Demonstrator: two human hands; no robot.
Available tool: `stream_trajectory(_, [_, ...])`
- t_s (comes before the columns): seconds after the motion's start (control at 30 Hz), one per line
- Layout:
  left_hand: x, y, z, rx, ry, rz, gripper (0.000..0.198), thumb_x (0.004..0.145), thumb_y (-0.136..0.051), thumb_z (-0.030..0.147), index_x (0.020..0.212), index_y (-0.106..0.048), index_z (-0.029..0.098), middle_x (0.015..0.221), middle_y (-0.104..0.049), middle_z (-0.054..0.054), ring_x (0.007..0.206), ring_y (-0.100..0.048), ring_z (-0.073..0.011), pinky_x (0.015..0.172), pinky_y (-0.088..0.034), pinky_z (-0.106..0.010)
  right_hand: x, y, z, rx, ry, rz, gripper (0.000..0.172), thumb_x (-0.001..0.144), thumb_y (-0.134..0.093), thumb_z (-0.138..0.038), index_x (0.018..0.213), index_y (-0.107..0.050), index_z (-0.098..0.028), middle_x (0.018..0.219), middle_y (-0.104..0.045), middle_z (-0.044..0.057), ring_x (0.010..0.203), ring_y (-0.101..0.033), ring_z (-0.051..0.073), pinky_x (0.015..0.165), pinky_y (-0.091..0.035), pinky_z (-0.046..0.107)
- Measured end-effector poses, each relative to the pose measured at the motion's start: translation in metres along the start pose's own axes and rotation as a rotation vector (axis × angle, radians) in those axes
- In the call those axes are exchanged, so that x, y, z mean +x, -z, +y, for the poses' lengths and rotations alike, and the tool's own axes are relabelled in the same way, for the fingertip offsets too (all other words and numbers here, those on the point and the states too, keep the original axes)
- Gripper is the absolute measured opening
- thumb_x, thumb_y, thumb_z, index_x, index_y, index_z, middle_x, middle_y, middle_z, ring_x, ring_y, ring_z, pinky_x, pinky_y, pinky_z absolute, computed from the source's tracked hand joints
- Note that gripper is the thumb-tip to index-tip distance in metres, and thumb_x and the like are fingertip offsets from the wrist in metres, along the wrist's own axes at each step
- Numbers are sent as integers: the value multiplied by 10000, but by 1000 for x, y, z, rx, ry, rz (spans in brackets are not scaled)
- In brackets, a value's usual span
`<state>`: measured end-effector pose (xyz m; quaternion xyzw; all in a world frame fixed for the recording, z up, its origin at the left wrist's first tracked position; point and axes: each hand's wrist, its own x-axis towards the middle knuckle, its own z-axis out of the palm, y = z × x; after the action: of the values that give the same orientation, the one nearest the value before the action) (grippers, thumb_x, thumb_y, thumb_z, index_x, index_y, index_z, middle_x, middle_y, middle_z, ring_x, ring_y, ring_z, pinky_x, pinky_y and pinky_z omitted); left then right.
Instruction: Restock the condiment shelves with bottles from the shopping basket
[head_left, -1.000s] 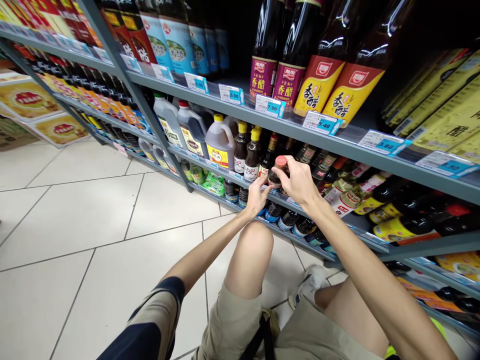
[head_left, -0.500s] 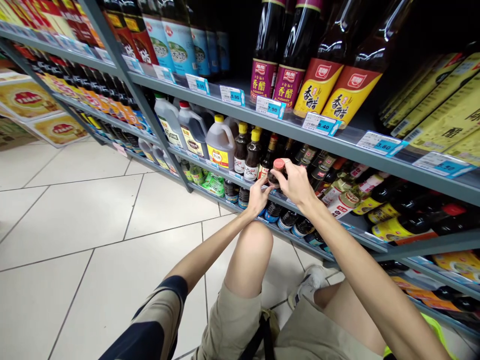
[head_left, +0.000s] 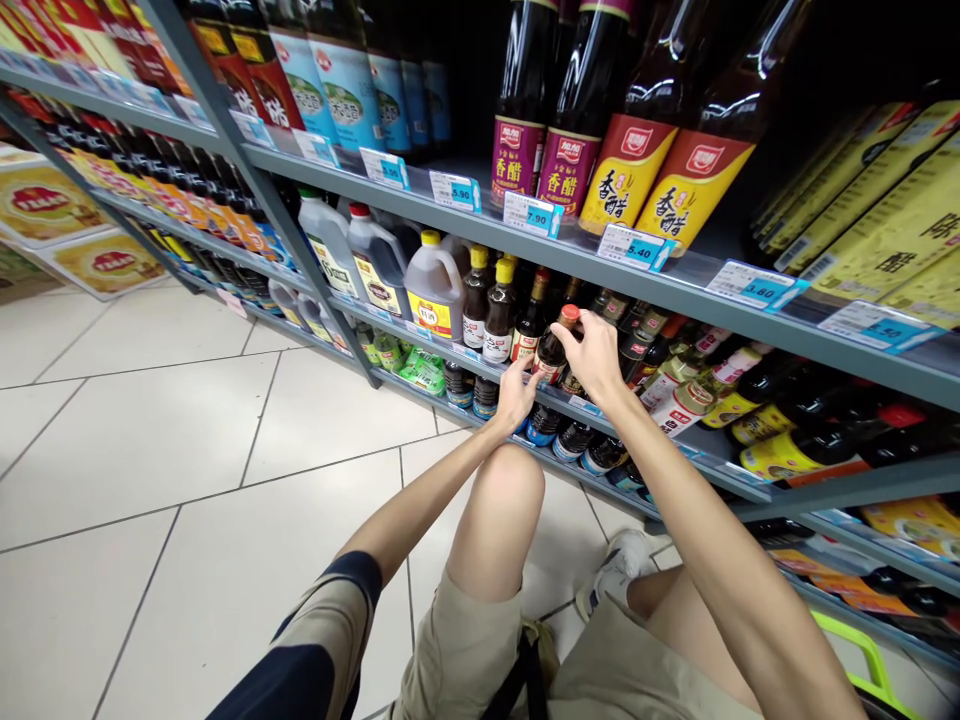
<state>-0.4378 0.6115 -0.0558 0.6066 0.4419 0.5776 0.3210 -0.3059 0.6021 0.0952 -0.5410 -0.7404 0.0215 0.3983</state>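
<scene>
— Where have you got me?

— You are crouched in a supermarket aisle, above white floor tiles, facing grey metal shelving packed with condiments. Tall vinegar bottles stand on the upper shelf, with plastic jugs and smaller sauce bottles on the shelf below. Your bare knee rises just beneath your arms, and a lime-green handle shows at the lower right.

— And my hands?

— Both are up at the lower shelf's front edge. Your right hand has a small dark bottle with a red cap pinched near its top, its fingers curled over from above. The bottle tilts, cap leaning right, just in front of the row of sauce bottles. Your left hand is loosely open, its fingers just beside the bottle's lower end. I cannot tell whether they touch it.

— What am I doing at this point?

— You are handling that one bottle, up off the shelf. Tilted like that, it calls for a steady pinch near the neck.
</scene>
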Motion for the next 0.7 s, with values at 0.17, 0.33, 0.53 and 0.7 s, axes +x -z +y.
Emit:
stream_trajectory(0.17, [6, -2, -7, 19, 19, -7, 333, 948, -696, 219, 1272, -684, 142, 1223, -772, -158, 1109, -743, -275, 955, -624, -418, 14, -4, -5, -63, -85, 21, 378, 941, -676, -258, 1291, -637, -120, 1213, -684, 219, 1128, -664, 352, 1037, -541, 503])
stream_trajectory(0.33, [12, -4, -9, 52, 32, -11, 309, 930, -728, 231, 1227, -693, 153, 1175, -786, -138, 1064, -754, -265, 910, -626, -387, 27, 6, -18, -252, -136, -105, 535, 950, -659, -220, 1455, -534, -95, 1271, -669, 242, 1134, -690, 378, 982, -578, 511])
stream_trajectory(0.53, [12, -7, -10, 139, 12, -6, 365, 918, -743, 237, 1264, -671, 146, 1238, -750, -159, 1120, -727, -287, 988, -586, -428, 36, 5, -22, -538, -26, -132, 501, 968, -533, -107, 1469, -552, -116, 1427, -624, 237, 1309, -596, 372, 1107, -516, 505])
stream_trajectory(0.7, [7, 0, -7, 174, -21, -2, 325, 940, -707, 233, 1251, -676, 144, 1249, -702, -160, 1038, -720, -241, 905, -600, -363, 33, -1, -20, -454, 27, -77, 469, 973, -531, -129, 1431, -571, -35, 1398, -617, 297, 1306, -575, 417, 1149, -451, 566])
